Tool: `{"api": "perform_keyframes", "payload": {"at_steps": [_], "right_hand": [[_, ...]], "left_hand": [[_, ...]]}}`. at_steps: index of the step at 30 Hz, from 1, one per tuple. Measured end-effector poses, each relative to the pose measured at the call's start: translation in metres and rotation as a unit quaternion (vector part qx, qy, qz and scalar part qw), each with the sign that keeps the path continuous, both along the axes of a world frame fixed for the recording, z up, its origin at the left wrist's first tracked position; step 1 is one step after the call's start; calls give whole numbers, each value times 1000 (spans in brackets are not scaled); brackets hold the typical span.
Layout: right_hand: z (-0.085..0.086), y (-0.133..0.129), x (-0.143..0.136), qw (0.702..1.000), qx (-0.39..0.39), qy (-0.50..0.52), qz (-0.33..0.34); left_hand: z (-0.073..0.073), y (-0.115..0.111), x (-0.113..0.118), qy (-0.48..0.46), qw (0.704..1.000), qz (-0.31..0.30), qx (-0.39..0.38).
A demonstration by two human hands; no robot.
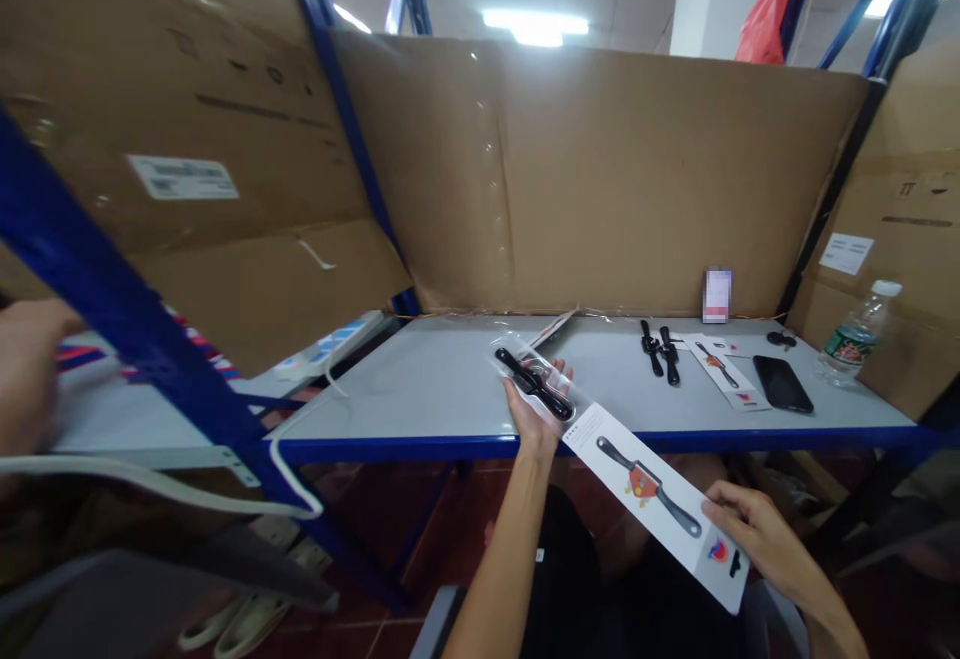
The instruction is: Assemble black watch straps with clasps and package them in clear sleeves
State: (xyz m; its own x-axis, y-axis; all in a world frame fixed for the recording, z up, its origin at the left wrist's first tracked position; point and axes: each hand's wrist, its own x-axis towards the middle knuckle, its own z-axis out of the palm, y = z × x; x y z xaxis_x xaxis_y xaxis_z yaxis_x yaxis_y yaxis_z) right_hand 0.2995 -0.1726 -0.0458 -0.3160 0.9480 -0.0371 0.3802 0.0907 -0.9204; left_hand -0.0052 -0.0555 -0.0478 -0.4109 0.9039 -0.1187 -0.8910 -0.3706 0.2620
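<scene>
A clear plastic blister (pixel 517 354) with a black two-handled tool (pixel 534 385) in it rests on my left hand (pixel 534 419), whose fingers curl round it from below. Joined or overlapping at its lower right is a white printed card (pixel 637 489) with a picture of the tool. My right hand (pixel 750 524) pinches that card near its lower right end, close to the hang slot. The card slants down over my lap, in front of the shelf edge.
On the grey shelf (pixel 435 389) lie two black tools (pixel 660 351), another printed card (pixel 724 374) and a dark phone (pixel 782 384). A water bottle (pixel 855 334) stands at the right. Cardboard and blue posts surround the shelf. Another person's hand (pixel 34 369) is at the far left.
</scene>
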Motion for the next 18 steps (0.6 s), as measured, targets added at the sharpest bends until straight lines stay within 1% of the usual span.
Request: {"api": "perform_keyframes", "payload": {"at_steps": [5,9,11,14,18], "right_hand": [[-3,-7,0,999,45,-29,-6],[-6,-10,-1,997,62,-50,-17],[-7,-9,-1,997,59,-48,-20],[-8,-7,-2,999,43,-32,0],[-10,0,-9,999,3,41,25]], "left_hand": [[-4,1,-1,18,1000,11,7],[-5,3,-1,28,1000,6,3],[-5,2,0,30,1000,6,0],[-3,1,1,26,1000,9,-6],[-3,1,3,23,1000,-9,-7]]}}
